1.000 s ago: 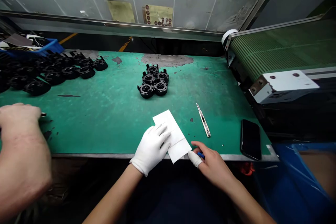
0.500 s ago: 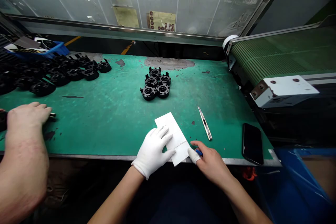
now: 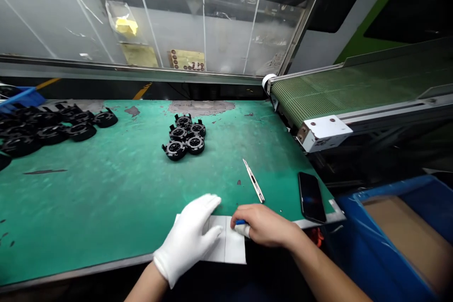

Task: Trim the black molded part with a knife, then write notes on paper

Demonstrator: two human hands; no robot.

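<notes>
Green-topped bench point(image 3: 116, 207) crosses the view. At its near edge, the gloved left hand point(image 3: 191, 236), grip unclenched, lies on white paper point(image 3: 233, 251) overhanging the edge; the right hand point(image 3: 264, 226) has its grip around a small blue item point(image 3: 240, 222).

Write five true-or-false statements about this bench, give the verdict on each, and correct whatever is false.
1. The left hand wears a white glove. True.
2. The knife is in the right hand. False: it lies on the table.
3. The phone lies to the right of the knife. True.
4. The left hand is well away from the paper. False: it is over the paper, covering part of it.
5. The middle group has five black parts. True.
</notes>
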